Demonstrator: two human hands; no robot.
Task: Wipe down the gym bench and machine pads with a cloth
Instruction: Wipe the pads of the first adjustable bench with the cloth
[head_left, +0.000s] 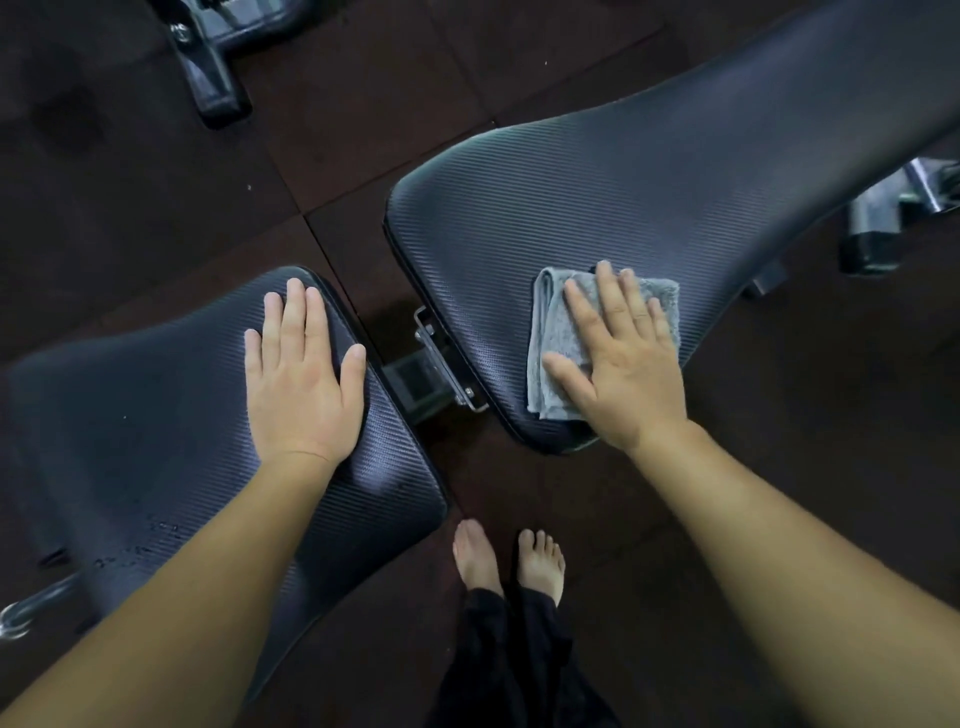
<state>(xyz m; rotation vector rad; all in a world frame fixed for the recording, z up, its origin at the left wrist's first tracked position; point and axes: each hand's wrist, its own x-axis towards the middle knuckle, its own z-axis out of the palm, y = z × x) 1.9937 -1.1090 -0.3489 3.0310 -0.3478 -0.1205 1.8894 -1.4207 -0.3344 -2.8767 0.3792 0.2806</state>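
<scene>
While standing barefoot on the dark floor (130, 182) just below the metal bracket (447, 364), leaning over a black bench in two parts.

- Pressing the right hand (628, 358) flat, fingers straight and slightly spread, onto a folded grey cloth (553, 338) just right of the bracket.
- Spreading that cloth on the near end of the back pad (623, 182), covering its right half with palm and fingers and showing its left half past the thumb.
- Resting the left hand (301, 384) flat on the seat pad (156, 415) just left of the bracket, fingers straight and close together, thumb angled toward the bracket, gripping nothing.
- Holding the two hands well apart, one on either side of the bracket.
- Showing a scatter of water drops (150, 540) on the seat pad, down and left of the bracket, beside the left forearm.
- Planting the left foot (475, 556) and right foot (540, 564) side by side below the bracket, toes toward it, and wearing dark trousers (519, 665).
- Also showing a black machine foot (213, 78) far up and left of the bracket, and a steel frame leg (872, 234) far right of the bracket, under the back pad.
</scene>
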